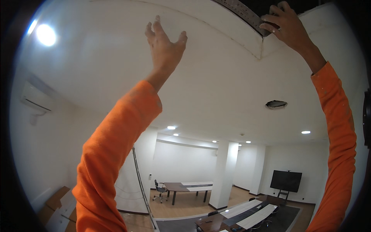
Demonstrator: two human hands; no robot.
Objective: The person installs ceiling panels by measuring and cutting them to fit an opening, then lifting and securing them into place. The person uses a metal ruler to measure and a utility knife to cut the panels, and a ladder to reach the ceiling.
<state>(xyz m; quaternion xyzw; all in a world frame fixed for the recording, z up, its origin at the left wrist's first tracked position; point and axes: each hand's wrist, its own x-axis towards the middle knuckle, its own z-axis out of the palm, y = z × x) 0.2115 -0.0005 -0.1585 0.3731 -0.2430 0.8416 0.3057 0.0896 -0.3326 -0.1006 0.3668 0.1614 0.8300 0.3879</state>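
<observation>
Both my arms, in orange sleeves, reach up to the white ceiling (216,85). My left hand (166,48) is open, its fingers spread near the ceiling surface with nothing in them; whether the fingertips touch it I cannot tell. At the upper right, my right hand (290,29) has its fingers closed on the end of a grey metal strip (244,14) dotted with small marks. This strip lies along the edge of a dark ceiling opening (266,5). A thin brownish seam line (228,36) runs across the ceiling and meets a corner below the strip.
A ragged hole (276,104) breaks the ceiling. Below are a ladder-like pole (141,183), a white column (224,174), a long table (210,224), another table (177,187), an office chair (159,191) and a screen on a stand (286,181). An air conditioner (36,96) hangs at left.
</observation>
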